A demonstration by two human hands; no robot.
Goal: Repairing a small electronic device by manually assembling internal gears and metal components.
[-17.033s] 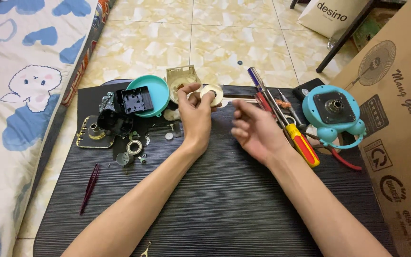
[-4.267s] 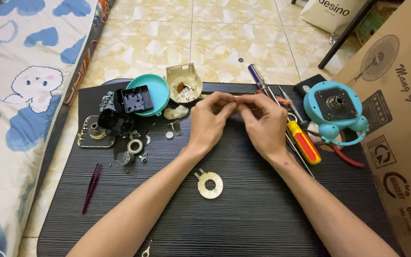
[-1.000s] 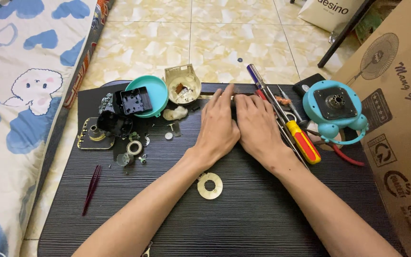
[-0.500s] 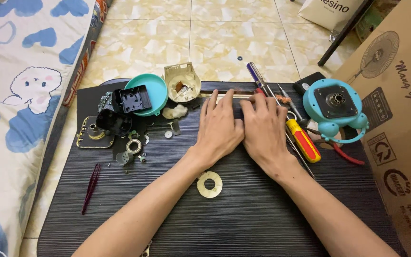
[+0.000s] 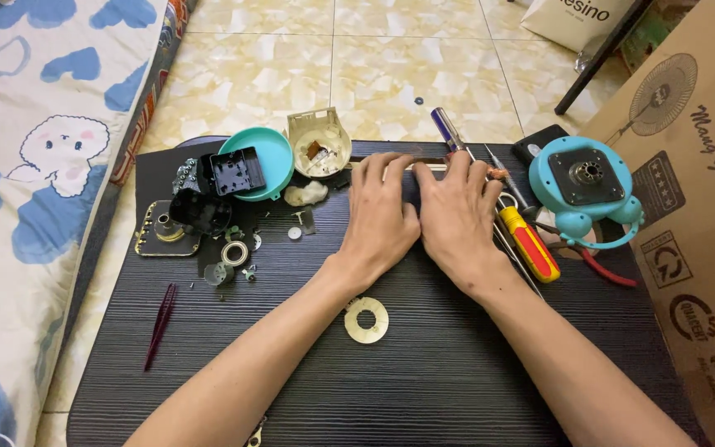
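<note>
- Hands: left hand [image 5: 381, 217] and right hand [image 5: 458, 217] lay flat, fingers together, pressing a thin rod [image 5: 428, 165] against the worktop [image 5: 424, 389].
- Rod, beside the yellow screwdriver [image 5: 528, 244]: likely light, stiff, prone to rolling; best pinched at its ends.

Cream marbled floor tiles [image 5: 291, 74], cartoon-print mattress [image 5: 35, 165]

Tabletop [image 5: 424, 381]: dark, matt, finely ribbed wood-grain surface. Ring [image 5: 367, 319] on it: pale brass-coloured metal, dull sheen. Screwdriver [image 5: 528, 243] right of the ring: glossy red-and-yellow plastic handle, bright metal shaft. Round housing [image 5: 587, 184]: smooth teal plastic. Box [image 5: 697, 215] beside it: matt brown cardboard. Floor [image 5: 333, 74]: glossy marbled tile.
</note>
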